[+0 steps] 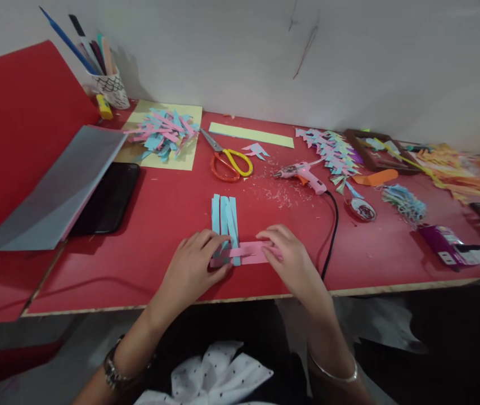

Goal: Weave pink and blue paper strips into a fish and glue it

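Blue paper strips point(225, 216) stand lengthwise on the red table, crossed near their lower ends by pink paper strips point(253, 251). My left hand point(195, 261) pinches the crossing at its left end, thumb below and fingers above. At the right end, my right hand point(289, 256) holds the pink strips between thumb and fingers. Part of the left ends is hidden under my left fingers. Beyond the strips lie scissors point(232, 163) with one red and one yellow handle, a pink-and-blue folded paper piece point(256, 150) and a pink glue gun point(303, 173).
A heap of cut pink and blue strips point(166, 132) lies on yellow paper point(184, 160). Left are a black phone point(111, 205), a grey sheet point(60, 191) and a pen cup point(115, 90). Right are a braided paper garland point(328, 147), a purple extension box point(446, 246) and a cable point(336, 225).
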### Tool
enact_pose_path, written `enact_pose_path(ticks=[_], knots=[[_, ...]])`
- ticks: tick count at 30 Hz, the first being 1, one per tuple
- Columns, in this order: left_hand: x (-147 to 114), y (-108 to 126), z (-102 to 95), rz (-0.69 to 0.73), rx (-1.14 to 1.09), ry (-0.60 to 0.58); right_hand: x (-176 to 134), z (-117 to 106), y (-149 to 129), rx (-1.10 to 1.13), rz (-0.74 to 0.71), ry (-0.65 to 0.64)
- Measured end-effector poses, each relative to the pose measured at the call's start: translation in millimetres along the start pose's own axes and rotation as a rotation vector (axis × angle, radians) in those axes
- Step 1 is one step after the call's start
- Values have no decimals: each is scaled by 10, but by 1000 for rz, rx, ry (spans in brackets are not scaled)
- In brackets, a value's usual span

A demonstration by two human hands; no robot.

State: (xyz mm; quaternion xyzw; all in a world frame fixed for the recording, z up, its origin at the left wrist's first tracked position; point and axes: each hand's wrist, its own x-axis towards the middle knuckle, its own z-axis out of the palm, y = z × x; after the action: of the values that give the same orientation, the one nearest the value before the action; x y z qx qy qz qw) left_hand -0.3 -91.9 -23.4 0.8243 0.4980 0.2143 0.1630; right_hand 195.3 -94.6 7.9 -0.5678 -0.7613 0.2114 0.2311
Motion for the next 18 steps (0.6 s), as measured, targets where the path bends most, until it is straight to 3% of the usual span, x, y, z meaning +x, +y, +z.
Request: enact_pose_path(ticks=[4,18], knots=[[5,1,-1,-3,-23,-2,13,-7,7,31,-8,-54],[3,3,-27,1,-62,-20,79,-55,-104,119,-97,12]])
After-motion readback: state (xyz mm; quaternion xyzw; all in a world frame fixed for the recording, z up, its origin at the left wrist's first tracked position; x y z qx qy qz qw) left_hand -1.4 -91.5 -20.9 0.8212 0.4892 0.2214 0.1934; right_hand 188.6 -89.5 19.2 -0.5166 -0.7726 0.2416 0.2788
